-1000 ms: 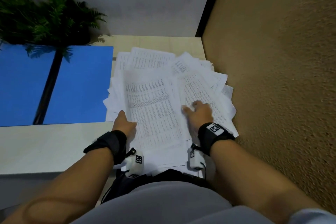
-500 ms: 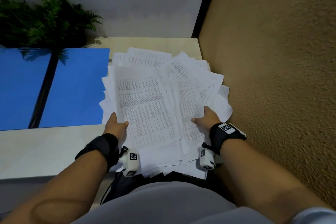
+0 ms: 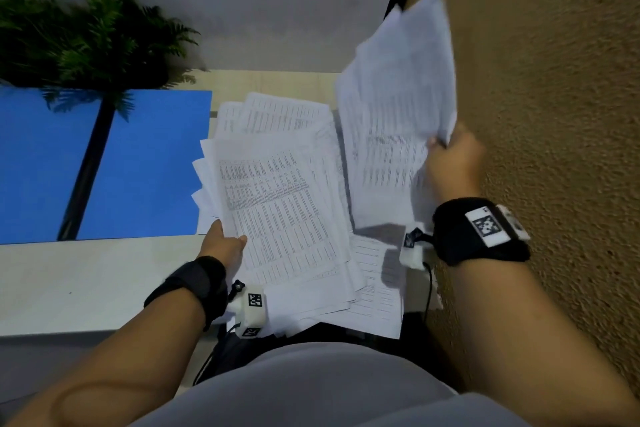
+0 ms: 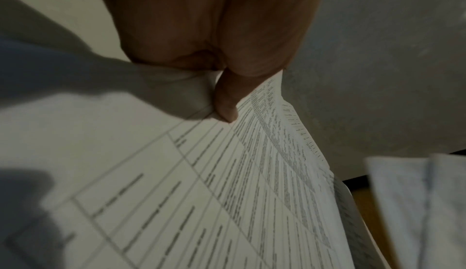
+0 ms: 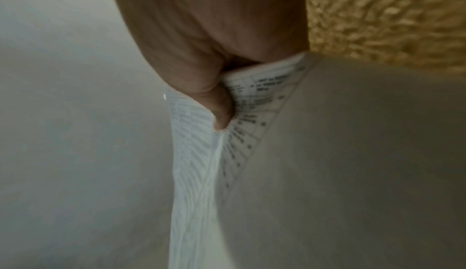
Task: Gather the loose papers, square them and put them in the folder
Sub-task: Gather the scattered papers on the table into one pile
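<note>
The right hand (image 3: 453, 163) has its grip closed on a sheaf of papers (image 3: 391, 135), thumb (image 5: 219, 111) pressed on the printed face, holding it raised and tilted above the right edge of the surface (image 3: 86, 284), close to the textured wall (image 3: 554, 80). The left hand (image 3: 223, 246) pinches the near left edge of the messy pile (image 3: 280, 204), thumb (image 4: 225, 101) on top of the printed sheets and fingers hidden beneath. That pile lies fanned across the right part of the surface, its near sheets hanging over the front edge. The open blue folder (image 3: 145, 163) lies flat just left of the pile, touching its left edge. A green plant (image 3: 86, 42) stands at the far left corner.
</note>
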{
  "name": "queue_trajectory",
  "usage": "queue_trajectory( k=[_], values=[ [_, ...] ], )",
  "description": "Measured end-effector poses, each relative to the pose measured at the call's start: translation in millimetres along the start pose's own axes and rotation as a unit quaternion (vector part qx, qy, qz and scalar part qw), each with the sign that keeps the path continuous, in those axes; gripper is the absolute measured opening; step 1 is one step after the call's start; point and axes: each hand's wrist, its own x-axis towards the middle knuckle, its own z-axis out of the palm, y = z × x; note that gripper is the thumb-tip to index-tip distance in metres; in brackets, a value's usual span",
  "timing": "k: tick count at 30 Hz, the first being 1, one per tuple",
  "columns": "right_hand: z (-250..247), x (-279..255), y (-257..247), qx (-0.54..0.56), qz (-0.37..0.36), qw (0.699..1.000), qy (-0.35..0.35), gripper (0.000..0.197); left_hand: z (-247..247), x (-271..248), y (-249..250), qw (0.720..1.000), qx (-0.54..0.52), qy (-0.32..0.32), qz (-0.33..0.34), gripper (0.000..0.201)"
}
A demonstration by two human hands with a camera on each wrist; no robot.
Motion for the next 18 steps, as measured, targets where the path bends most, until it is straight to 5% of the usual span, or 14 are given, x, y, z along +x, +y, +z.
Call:
queue_trajectory(
  k=[2,5,11,14,17,18],
  values=[
    [-3.8,0.5,-17.7,0.091,-0.031,0.995,-0.005,0.025,0.3,0.7,-1.8,1.0,-0.005,-0.014,-0.012,0.053],
    [28.7,-17.7,-14.3,0.212,0.046,0.973,-0.076,0.029,2.2,0.9,-3.6,0.998,-0.046,-0.027,-0.032,0.044],
    [109.0,-92.4,31.9,0.063,0.084,0.963,-0.247,0.039,7.9,-12.2,15.1,0.997,-0.045,-0.018,-0.058,0.08],
    [131.1,-103.2,46.7,-0.037,0.063,0.932,-0.355,0.023,10.7,-12.7,13.1,0.992,-0.086,-0.056,-0.076,0.106],
    [136.2,-95.3,51.2,-0.078,0.013,0.912,-0.402,0.003,13.8,-10.3,7.2,0.999,-0.028,-0.009,-0.031,0.059],
    [135.9,-89.2,53.7,-0.05,0.022,0.92,-0.387,0.013,14.0,-6.7,4.0,0.999,-0.033,-0.002,-0.022,0.049]
  ],
)
